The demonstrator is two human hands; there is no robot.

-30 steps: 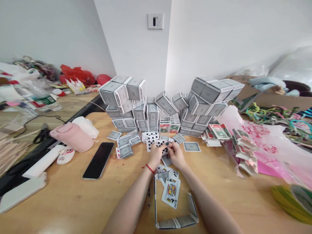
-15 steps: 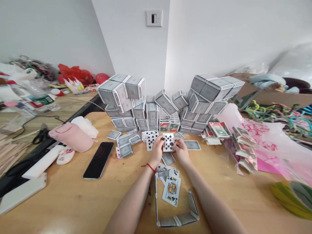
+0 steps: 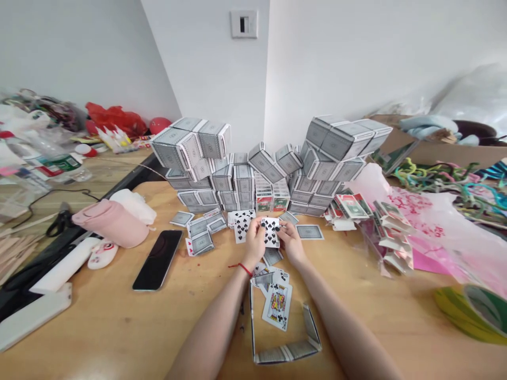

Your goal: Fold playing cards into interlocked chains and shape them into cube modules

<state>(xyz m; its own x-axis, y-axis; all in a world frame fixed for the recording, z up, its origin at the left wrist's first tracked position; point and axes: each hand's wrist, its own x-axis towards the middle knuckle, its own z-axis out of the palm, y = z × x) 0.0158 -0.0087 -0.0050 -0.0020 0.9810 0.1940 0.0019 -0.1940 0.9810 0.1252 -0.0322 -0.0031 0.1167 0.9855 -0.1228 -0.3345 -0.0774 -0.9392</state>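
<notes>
A ten of spades playing card (image 3: 271, 233) is held face up between my two hands. My left hand (image 3: 255, 240) pinches its left edge, and my right hand (image 3: 289, 237) grips its right edge. Just left of it lie face-up spade cards (image 3: 240, 230). Under my wrists are a king of clubs (image 3: 278, 306) and other loose cards. Closer to me, folded cards form a partial frame (image 3: 287, 352) on the table. Behind my hands stand blocks built from folded cards, a left stack (image 3: 178, 150) and a right stack (image 3: 340, 140).
A black phone (image 3: 157, 260) and a pink pouch-like object (image 3: 111, 224) lie to the left. To the right are opened card boxes (image 3: 396, 237), pink-printed plastic (image 3: 423, 208) and a yellow-green tape roll (image 3: 471, 311). Loose folded cards (image 3: 201, 232) lie left of my hands.
The whole view has shifted slightly, so things appear a little farther left. Both hands keep hold of the ten of spades, with only slight finger movement.
</notes>
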